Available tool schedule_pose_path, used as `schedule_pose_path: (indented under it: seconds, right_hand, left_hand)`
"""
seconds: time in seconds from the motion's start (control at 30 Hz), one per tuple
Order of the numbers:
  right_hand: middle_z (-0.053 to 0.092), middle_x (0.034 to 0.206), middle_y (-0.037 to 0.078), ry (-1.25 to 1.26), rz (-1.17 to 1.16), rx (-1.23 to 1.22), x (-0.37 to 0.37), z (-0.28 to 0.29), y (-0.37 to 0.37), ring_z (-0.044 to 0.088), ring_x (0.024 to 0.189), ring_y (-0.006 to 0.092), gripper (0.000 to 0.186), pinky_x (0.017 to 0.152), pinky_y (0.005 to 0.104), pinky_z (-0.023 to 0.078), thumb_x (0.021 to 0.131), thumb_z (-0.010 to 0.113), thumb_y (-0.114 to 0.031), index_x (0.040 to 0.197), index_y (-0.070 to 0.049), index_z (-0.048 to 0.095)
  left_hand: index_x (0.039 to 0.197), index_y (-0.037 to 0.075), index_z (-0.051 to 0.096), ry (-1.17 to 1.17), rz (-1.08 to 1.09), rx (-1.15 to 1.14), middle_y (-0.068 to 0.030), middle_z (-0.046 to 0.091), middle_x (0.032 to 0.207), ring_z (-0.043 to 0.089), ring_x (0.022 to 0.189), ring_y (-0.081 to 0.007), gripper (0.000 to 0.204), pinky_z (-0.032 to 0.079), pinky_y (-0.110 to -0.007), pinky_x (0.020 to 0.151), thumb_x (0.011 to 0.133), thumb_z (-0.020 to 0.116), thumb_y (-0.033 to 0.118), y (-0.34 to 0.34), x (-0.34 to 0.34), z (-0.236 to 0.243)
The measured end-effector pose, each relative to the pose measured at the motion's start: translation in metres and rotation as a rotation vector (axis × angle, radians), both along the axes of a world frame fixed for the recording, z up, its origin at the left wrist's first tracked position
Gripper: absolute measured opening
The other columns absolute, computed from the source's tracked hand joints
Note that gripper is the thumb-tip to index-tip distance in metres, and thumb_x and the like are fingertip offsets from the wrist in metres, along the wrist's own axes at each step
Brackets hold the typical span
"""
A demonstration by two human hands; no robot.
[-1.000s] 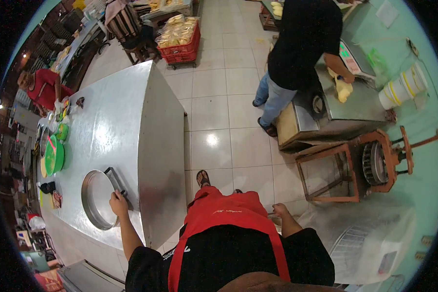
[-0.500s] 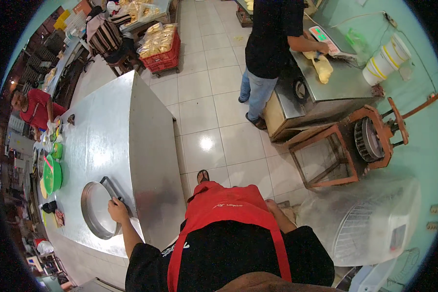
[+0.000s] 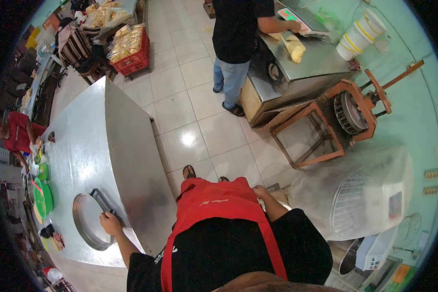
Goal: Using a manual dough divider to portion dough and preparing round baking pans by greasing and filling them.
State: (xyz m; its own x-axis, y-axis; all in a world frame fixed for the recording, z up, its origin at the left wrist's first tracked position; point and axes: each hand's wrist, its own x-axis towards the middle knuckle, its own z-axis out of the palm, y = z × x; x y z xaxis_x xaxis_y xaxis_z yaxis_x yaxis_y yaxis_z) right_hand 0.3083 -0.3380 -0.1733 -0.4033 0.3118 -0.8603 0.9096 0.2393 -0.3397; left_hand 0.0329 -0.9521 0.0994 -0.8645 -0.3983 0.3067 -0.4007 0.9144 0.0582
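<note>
One round pan [image 3: 88,219] sits on the tabletop [image 3: 85,138] at your view's eight o'clock, your left hand [image 3: 111,224] grasping its three o'clock rim. Grip evenly, keeping it level; I cannot tell whether your right hand [image 3: 260,191] grasps anything.

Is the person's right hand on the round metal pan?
No, the left hand grips the round metal pan; the right hand is beside the red apron.

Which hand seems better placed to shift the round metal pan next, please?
Probably the left hand: it is at the rim of the round metal pan, while the right hand is beside the red apron, on the side away from the pan.
</note>
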Motion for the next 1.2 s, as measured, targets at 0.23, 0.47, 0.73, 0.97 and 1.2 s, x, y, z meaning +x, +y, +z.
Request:
schedule_pose_path:
  seconds: [0.23,0.47,0.73,0.97,1.2]
  right_hand:
    - [0.066,0.08,0.019,0.226,0.199,0.045,0.005,0.004,-0.008,0.064,0.073,0.0298,0.045,0.068,0.0412,0.05,0.077,0.054,-0.037,0.087,0.005,0.066]
    - [0.065,0.102,0.021,0.024,0.209,-0.087,-0.008,0.022,-0.001,0.063,0.093,0.0297,0.055,0.082,0.0368,0.049,0.077,0.057,-0.043,0.108,0.002,0.063]
    - [0.064,0.104,0.023,0.076,0.008,0.029,-0.004,0.008,0.004,0.063,0.094,0.0303,0.054,0.08,0.0382,0.049,0.075,0.057,-0.042,0.105,0.003,0.063]
    - [0.064,0.103,0.023,-0.028,0.149,0.008,-0.008,0.049,-0.016,0.063,0.096,0.0326,0.061,0.082,0.0385,0.049,0.072,0.056,-0.05,0.103,0.001,0.065]
    - [0.066,0.099,0.019,0.013,0.146,0.046,-0.009,0.026,-0.01,0.064,0.09,0.0284,0.061,0.078,0.0372,0.05,0.072,0.058,-0.051,0.103,0.0,0.066]
  left_hand:
    - [0.093,0.003,0.06,-0.016,0.012,-0.025,-0.0158,0.062,0.097,0.058,0.086,-0.0378,0.039,0.046,-0.051,0.068,0.088,0.039,0.036,0.01,-0.003,0.006]
    - [0.082,0.004,0.059,0.083,0.017,-0.139,-0.0124,0.063,0.087,0.058,0.08,-0.0353,0.037,0.044,-0.049,0.065,0.091,0.042,0.035,0.003,0.002,-0.008]
    - [0.097,0.006,0.059,0.269,0.068,-0.312,-0.0074,0.062,0.096,0.054,0.095,-0.0288,0.042,0.036,-0.044,0.078,0.091,0.045,0.046,0.038,0.01,-0.016]
    - [0.108,0.001,0.056,0.229,0.017,-0.248,-0.0143,0.058,0.107,0.048,0.103,-0.0318,0.058,0.033,-0.05,0.084,0.084,0.054,0.054,0.018,0.024,-0.019]
    - [0.11,0.001,0.056,0.192,0.042,-0.232,-0.0145,0.058,0.105,0.048,0.102,-0.0331,0.058,0.034,-0.049,0.084,0.082,0.056,0.053,0.025,0.021,-0.016]
